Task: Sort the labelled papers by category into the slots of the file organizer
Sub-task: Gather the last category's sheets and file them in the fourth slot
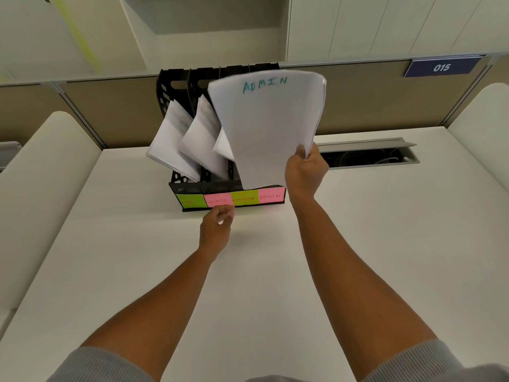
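Broadly, a white counter (275,271) fills the scene, running back to a tan partition (110,106) that carries a blue plate reading 015 (442,68). Against the counter's far edge, about midway along it, stands a black file organizer (192,86) with four slots. Its front lip bears four sticky notes in a row: green HR (191,201), pink with writing too blurred to read surely (218,200), green FINANCE (244,198) and pink ADMIN (271,196). Toward the far right corner a cable trough (369,155) lies open in the counter.

A thick stack of white papers marked ADMIN (264,128) stands nearly upright, its lower edge down in the rightmost slot, just behind the ADMIN note. Leaning stacks of paper sit in the other three slots: left (169,139), next (201,139), and a third (223,146) mostly hidden behind the ADMIN stack.

The right hand (305,173) grips that stack at its lower right edge, fingers (301,151) pinching the sheets. The left hand (217,227) hovers just before the organizer's front lip, fingers curled loosely inward, holding nothing that I can make out.
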A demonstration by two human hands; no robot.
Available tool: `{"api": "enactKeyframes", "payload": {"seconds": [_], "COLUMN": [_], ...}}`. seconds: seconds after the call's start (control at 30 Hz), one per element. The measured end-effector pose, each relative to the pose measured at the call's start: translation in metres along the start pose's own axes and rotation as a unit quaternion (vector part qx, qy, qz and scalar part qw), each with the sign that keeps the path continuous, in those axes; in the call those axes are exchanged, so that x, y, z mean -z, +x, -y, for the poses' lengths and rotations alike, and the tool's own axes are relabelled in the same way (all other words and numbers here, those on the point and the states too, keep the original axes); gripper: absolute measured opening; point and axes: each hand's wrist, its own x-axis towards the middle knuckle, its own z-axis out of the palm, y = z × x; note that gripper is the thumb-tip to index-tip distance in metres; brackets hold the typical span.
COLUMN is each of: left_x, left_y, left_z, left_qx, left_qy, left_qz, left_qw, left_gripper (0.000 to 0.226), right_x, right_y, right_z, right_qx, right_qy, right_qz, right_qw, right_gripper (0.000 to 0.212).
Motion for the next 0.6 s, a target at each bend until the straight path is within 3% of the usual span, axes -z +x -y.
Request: {"api": "enactKeyframes", "payload": {"seconds": [0.3,0.6], "left_x": [-0.011,-0.023], "left_y": [0.0,0.009], "left_z": [0.011,0.015], "left_qx": [-0.02,-0.033], "left_qy": [0.06,0.092], "left_qz": [0.053,0.09], "left_qw": [0.997,0.991], "left_gripper": [0.014,0.013], "right_x": [-0.015,-0.042], "right_y": [0.021,0.035], "right_z": [0.025,0.011], "right_qx": [0.052,0.037], "right_qy": [0.043,0.028], "right_qz": [-0.117,-0.116], "right_qw": [0.991,0.992], "right_gripper": [0.027,0.03]}}
